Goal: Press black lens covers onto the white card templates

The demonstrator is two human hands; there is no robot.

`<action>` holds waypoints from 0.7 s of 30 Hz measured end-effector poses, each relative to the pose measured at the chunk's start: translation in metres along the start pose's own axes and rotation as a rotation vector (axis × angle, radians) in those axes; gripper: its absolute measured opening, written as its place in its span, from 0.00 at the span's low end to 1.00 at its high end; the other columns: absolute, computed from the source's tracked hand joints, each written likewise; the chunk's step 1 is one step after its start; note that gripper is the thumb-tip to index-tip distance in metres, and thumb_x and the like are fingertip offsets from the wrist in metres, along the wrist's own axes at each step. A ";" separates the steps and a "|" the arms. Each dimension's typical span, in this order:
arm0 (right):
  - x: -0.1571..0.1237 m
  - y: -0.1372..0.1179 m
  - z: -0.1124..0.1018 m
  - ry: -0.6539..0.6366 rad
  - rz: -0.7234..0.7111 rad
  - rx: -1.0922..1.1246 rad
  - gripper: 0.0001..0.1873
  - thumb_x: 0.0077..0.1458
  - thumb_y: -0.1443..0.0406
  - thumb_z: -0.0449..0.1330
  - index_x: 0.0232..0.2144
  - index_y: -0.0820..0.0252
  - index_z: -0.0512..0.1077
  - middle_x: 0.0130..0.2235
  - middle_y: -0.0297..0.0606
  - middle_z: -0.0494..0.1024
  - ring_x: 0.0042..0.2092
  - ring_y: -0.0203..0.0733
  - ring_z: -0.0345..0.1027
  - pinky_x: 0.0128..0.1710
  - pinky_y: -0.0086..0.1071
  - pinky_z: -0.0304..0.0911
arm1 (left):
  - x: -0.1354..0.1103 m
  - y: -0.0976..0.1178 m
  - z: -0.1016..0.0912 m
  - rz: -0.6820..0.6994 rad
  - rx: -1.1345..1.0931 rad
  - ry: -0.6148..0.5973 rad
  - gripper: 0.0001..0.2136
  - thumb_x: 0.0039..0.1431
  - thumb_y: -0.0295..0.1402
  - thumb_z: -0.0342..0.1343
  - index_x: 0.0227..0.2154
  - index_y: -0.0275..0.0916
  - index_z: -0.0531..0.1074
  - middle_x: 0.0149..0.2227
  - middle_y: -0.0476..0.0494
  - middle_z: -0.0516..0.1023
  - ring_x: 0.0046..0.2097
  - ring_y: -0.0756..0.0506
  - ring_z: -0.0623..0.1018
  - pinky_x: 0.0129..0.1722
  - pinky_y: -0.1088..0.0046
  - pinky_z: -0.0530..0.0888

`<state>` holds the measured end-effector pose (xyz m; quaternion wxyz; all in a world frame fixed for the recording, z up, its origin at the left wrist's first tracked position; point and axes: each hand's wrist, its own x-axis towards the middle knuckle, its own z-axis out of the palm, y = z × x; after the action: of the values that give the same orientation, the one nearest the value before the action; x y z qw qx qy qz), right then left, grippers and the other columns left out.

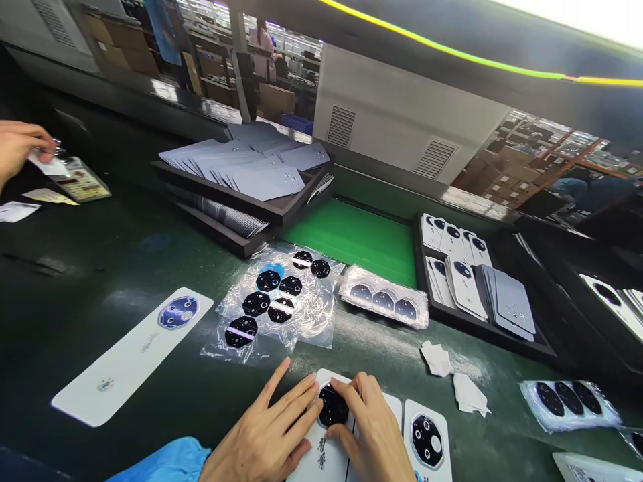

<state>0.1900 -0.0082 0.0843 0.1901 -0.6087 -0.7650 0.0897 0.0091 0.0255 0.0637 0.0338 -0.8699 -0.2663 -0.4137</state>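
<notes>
Your left hand (pixel 266 438) and right hand (pixel 374 435) press fingertips on a black camera-lens piece (pixel 332 406) atop a white card (pixel 321 455) at the near bench (pixel 90 301) edge, neither pinching it. By my judgement the work is partly done: a finished card (pixel 426 442) lies just right of yours and another (pixel 131 355) well to the left, while loose lens pieces in clear bags (pixel 274 304) and stacked blanks in trays (pixel 482 281) wait. The dark green bench runs through a busy workshop, with a co-worker's hand (pixel 20 150) far left.
</notes>
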 end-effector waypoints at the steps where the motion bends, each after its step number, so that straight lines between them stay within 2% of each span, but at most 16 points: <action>1: -0.001 0.001 0.001 0.009 0.001 0.012 0.37 0.37 0.83 0.62 0.50 0.54 0.66 0.38 0.34 0.67 0.40 0.44 0.65 0.36 0.34 0.69 | -0.002 0.000 0.001 -0.005 -0.011 0.004 0.12 0.69 0.29 0.46 0.41 0.32 0.76 0.43 0.42 0.81 0.54 0.46 0.76 0.69 0.57 0.50; 8: -0.008 0.008 0.006 0.099 -0.055 0.071 0.37 0.40 0.82 0.59 0.53 0.55 0.62 0.39 0.36 0.69 0.40 0.43 0.68 0.37 0.32 0.70 | -0.016 0.002 0.013 -0.033 0.021 0.007 0.10 0.68 0.32 0.50 0.42 0.33 0.75 0.47 0.42 0.80 0.57 0.43 0.74 0.68 0.53 0.51; 13: -0.013 0.009 0.008 0.138 -0.122 0.065 0.38 0.42 0.82 0.56 0.56 0.57 0.60 0.42 0.40 0.72 0.43 0.44 0.70 0.38 0.32 0.72 | -0.012 0.002 0.011 -0.024 0.055 0.030 0.11 0.69 0.30 0.48 0.40 0.34 0.76 0.45 0.42 0.81 0.55 0.43 0.75 0.67 0.50 0.52; 17: -0.017 0.008 0.010 0.180 -0.161 0.059 0.33 0.48 0.81 0.52 0.56 0.59 0.61 0.46 0.43 0.74 0.46 0.45 0.70 0.44 0.34 0.71 | -0.008 0.005 0.006 -0.004 0.087 0.001 0.11 0.69 0.30 0.48 0.40 0.33 0.76 0.45 0.41 0.81 0.54 0.42 0.76 0.67 0.50 0.50; 21: -0.020 0.007 0.014 0.197 -0.152 0.054 0.29 0.53 0.81 0.48 0.56 0.60 0.62 0.48 0.43 0.75 0.46 0.45 0.69 0.45 0.35 0.71 | -0.007 0.007 0.003 -0.010 0.117 -0.026 0.12 0.69 0.29 0.47 0.39 0.33 0.76 0.46 0.40 0.80 0.55 0.41 0.75 0.67 0.49 0.51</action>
<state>0.1949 -0.0240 0.0656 0.2869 -0.5496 -0.7838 0.0353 0.0113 0.0172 0.0576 0.0789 -0.8704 -0.2948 -0.3863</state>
